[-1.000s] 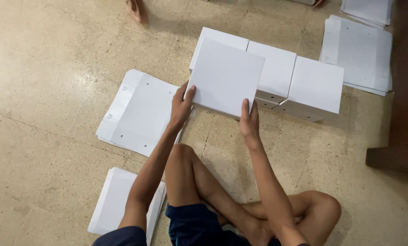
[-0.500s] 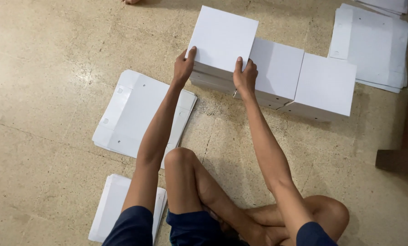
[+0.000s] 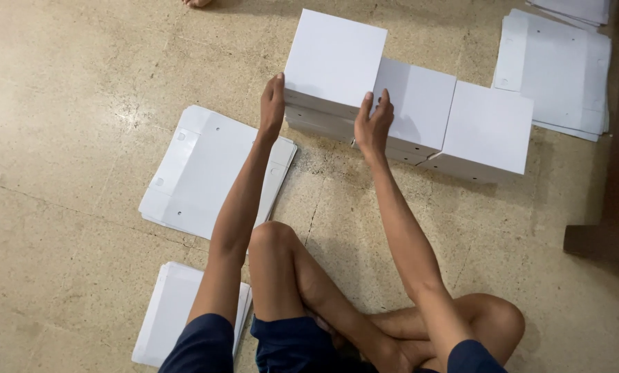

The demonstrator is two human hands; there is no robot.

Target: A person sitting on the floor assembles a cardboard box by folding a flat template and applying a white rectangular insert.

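A white square box [image 3: 334, 59] sits on top of a stack of white boxes at the left end of a row. My left hand [image 3: 272, 105] presses flat against its left side. My right hand [image 3: 373, 123] touches its near right corner, fingers spread. To the right stand a second white box stack [image 3: 420, 103] and a third white box stack [image 3: 486, 131], touching one another. I sit cross-legged on the floor, my knee [image 3: 271, 238] below the boxes.
A pile of flat white cardboard sheets [image 3: 199, 169] lies left of my arm, another flat white pile [image 3: 168, 311] by my left thigh, and a third flat white pile [image 3: 565, 69] at the top right. A dark wooden furniture leg [image 3: 600, 242] stands at right. Another person's foot [image 3: 195, 3] shows at the top edge.
Both hands carried the white box away from me and set it on the leftmost stack. The fingers have loosened on its sides.
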